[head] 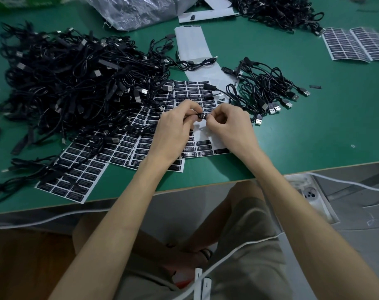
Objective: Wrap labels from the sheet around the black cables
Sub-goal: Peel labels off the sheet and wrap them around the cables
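Note:
Over the middle of the green table [292,137], my left hand [175,131] and my right hand [227,126] meet. Between their fingertips they pinch a small black labelled piece of a cable [201,116]. Under the hands lies a label sheet [203,146] of black labels, partly peeled bare. More label sheets [76,169] spread to the left. A large heap of black cables [71,79] fills the left of the table. A smaller bundle of cables [268,87] with USB plugs lies to the right of my hands.
A clear plastic bag [141,9] sits at the back, with empty white backing strips [192,46] beside it. Another cable pile [279,9] and a label sheet [355,44] lie at the far right. The table's front edge runs just above my lap.

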The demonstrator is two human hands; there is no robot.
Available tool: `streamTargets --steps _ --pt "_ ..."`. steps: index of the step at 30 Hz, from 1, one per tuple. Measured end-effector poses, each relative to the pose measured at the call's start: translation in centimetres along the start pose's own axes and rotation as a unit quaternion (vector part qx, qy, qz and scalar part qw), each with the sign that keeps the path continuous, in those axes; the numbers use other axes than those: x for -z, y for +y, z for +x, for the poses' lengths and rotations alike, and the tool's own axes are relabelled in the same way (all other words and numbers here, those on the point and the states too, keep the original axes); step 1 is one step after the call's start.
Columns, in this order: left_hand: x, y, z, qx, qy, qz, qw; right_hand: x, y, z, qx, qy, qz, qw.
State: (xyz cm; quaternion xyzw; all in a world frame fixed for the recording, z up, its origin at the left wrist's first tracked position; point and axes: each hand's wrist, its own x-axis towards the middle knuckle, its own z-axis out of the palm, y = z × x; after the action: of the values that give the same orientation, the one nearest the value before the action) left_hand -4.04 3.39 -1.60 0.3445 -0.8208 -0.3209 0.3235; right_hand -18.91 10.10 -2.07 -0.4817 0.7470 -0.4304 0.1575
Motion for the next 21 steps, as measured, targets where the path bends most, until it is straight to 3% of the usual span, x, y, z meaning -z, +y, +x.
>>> streamTargets --steps 10,21 --pt "-0.15 -0.29 -0.04 -0.006 0.001 -0.013 1.0 -0.14 0.12 0.07 0.009 0.005 -0.016 1.0" --pt "-0.4 -0.4 -0.03 -0.069 -0.005 0.01 0.998 -0.23 0.15 0.12 0.01 0.007 -0.038 0.999"
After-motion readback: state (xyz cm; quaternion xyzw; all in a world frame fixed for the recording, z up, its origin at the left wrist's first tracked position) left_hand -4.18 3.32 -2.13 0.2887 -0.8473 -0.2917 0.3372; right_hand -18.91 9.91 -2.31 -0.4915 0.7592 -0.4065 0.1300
